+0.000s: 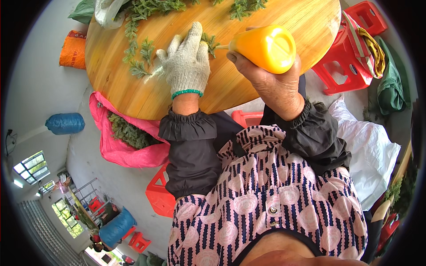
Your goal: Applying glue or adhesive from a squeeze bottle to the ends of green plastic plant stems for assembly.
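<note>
My left hand (pixel 186 66), in a white knit glove with a green cuff, lies over the round wooden table (pixel 230 91) with its fingers apart. Beside its thumb a small green artificial sprig (pixel 210 43) sticks out, its other end hidden by the glove. My bare right hand (pixel 277 86) is wrapped round a yellow squeeze bottle (pixel 266 46). The bottle is tilted, base toward me, and its thin nozzle points left at the sprig. More loose sprigs (pixel 145 51) lie left of the glove.
Green foliage (pixel 155 8) and a clear plastic bag (pixel 106 13) lie at the table's far side. A pink sack (pixel 128 155) of greenery stands at the left below the table edge. Red stools (pixel 339 66) and a white sack (pixel 368 150) are on the right.
</note>
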Action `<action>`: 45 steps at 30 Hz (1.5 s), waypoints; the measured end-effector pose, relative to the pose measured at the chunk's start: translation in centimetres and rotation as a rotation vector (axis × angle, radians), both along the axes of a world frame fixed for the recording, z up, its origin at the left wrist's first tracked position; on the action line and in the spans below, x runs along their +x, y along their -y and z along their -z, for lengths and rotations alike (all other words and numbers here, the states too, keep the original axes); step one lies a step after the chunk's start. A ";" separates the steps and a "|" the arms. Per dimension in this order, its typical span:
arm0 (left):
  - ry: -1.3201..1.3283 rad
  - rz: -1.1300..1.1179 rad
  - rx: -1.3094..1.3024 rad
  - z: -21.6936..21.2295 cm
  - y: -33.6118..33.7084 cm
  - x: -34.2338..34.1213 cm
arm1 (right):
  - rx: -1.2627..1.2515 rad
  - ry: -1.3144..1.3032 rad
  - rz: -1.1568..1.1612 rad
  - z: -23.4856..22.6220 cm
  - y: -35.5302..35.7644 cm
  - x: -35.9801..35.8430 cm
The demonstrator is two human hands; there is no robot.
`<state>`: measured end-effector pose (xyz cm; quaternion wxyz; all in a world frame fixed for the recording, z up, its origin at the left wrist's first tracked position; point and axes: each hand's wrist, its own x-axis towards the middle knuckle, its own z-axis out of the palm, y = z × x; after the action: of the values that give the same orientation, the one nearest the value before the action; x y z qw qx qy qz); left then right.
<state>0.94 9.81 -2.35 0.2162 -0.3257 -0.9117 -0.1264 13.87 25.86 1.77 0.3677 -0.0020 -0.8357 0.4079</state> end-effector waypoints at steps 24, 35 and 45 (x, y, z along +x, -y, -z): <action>-0.051 0.003 0.075 0.2 -0.9 -0.1 | -0.113 -0.157 -0.003 2.0 -0.1 -0.3; -0.086 0.013 0.101 0.3 -0.8 -0.1 | -0.014 -0.052 -0.065 1.0 -0.5 1.0; 0.028 0.013 0.124 -0.5 -0.3 -0.3 | -0.952 -0.195 -0.101 1.0 -3.5 2.5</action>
<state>0.69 10.08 -1.87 0.2225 -0.3158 -0.9029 -0.1885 16.38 29.34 0.79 0.3824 -0.0910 -0.5169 0.7605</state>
